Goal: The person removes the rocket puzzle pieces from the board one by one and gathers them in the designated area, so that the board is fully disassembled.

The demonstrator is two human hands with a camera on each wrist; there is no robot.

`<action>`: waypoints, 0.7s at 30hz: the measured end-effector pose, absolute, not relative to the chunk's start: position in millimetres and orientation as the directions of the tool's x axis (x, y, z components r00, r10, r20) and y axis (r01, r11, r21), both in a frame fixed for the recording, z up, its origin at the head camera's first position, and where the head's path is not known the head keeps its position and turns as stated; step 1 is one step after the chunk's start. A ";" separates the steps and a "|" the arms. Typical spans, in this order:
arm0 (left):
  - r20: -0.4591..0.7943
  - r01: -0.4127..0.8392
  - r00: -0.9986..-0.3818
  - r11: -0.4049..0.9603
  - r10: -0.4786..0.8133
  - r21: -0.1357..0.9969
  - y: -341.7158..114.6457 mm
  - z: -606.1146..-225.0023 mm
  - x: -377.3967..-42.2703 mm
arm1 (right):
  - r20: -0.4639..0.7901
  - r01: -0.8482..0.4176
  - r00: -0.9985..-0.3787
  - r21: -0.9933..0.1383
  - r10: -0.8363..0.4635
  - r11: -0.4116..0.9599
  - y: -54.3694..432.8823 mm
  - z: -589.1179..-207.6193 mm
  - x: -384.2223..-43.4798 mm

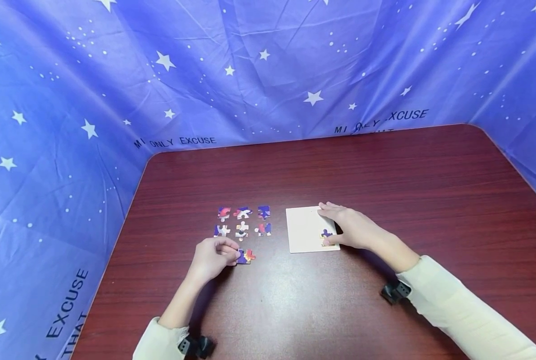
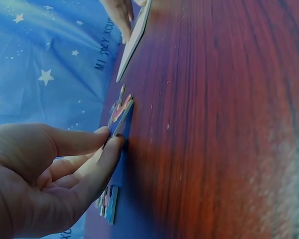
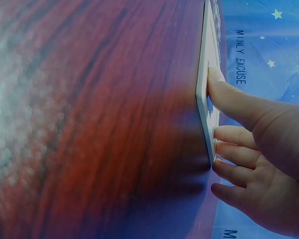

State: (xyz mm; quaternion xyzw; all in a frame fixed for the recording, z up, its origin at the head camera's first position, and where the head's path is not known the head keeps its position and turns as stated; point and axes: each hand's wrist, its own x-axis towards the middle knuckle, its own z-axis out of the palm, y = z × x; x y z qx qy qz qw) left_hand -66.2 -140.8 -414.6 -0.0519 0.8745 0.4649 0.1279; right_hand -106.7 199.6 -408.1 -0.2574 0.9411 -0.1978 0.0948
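In the head view, my left hand [image 1: 213,257] pinches a jigsaw puzzle piece [image 1: 245,256] between thumb and fingertips, low over the table. The left wrist view shows that piece [image 2: 122,119] tilted, its near edge held by the fingers. Several other puzzle pieces [image 1: 242,230] lie in rows just beyond the left hand. To the right is a square white puzzle board [image 1: 304,230] with one piece [image 1: 326,234] at its lower right corner. My right hand [image 1: 355,227] rests at the board's right side, thumb over that piece and fingers extended at the far right corner.
The dark red wooden table [image 1: 295,305] has a rounded far edge. A blue curtain [image 1: 268,65] with white stars hangs behind it and along both sides. Each wrist carries a small black camera [image 1: 395,291].
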 end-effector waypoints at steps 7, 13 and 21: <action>-0.203 -0.147 -0.979 0.652 0.012 0.744 -143.5 -412.9 -69.2 | -0.069 -0.448 -0.851 -0.422 -0.521 0.788 200.8 -407.9 -106.7; -0.169 -0.105 -0.985 0.695 0.024 0.711 -143.5 -410.3 -70.6 | -0.065 -0.451 -0.851 -0.421 -0.522 0.787 201.7 -409.1 -107.1; -0.133 -0.067 -0.991 0.753 0.027 0.654 -144.3 -409.2 -70.7 | -0.009 -0.483 -0.844 -0.424 -0.537 0.766 200.6 -410.2 -106.5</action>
